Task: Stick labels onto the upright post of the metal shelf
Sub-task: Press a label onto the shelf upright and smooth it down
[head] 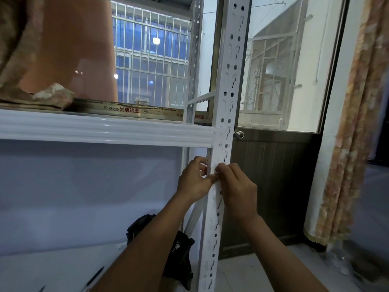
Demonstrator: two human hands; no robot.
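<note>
head view: left hand (194, 179), right hand (236, 187) pinch label (211, 167) on slotted white post (229, 81).

Cool bluish light through the barred window (151, 66), its glass carrying small bright lamp reflections (156, 40), meets soft indoor light on the white shelf beam (105, 131), which casts a faint shadow below, while wide-angle distortion bows the upright post (230, 81) and the curtain (347, 144) at the right edge blurs.

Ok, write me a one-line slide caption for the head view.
The left hand and right hand pinch a small white label at the white slotted post, just below the shelf beam.
</note>
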